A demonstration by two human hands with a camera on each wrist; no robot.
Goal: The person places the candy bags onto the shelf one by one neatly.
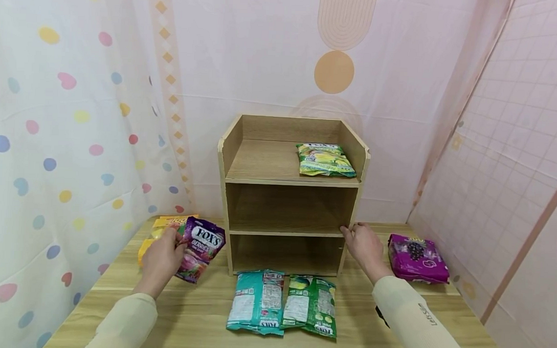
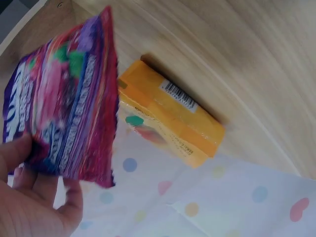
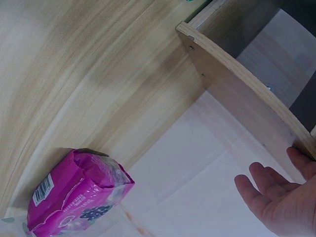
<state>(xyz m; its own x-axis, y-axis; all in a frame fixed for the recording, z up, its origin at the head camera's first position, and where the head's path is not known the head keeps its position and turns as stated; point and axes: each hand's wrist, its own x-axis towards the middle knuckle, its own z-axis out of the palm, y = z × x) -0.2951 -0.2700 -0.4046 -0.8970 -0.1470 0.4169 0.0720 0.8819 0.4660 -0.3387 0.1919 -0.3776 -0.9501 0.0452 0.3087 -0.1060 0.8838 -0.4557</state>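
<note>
While the left hand (image 1: 161,257) is busy: it's pinching a soft purple plastic FOX'S Berries bag (image 1: 204,245) by one edge, thumb over the print, probably because floppy bags behave best that way
Berries bag spot: lifted above the pale wood-grain table (image 1: 195,314), just left of the pale wooden three-tier shelf unit (image 1: 265,163)
Right hand (image 1: 364,248): looks like thumb and finger gripping the shelf unit's right panel, other fingers loose; maybe steadying it
Top tier: flat green-and-yellow plastic bag (image 1: 326,163), right side
Table front: flat teal plastic bag (image 1: 251,301) and flat green plastic bag (image 1: 310,308), backs up, handy to reach I guess
Table right: boxy magenta plastic grape pack (image 1: 418,261)
Hard to see: boxy yellow-orange plastic pack (image 2: 173,113), partly covered from the head view; right thumb's missing from its wrist view; small black thing (image 1: 381,316) by the right sleeve, no clue
</note>
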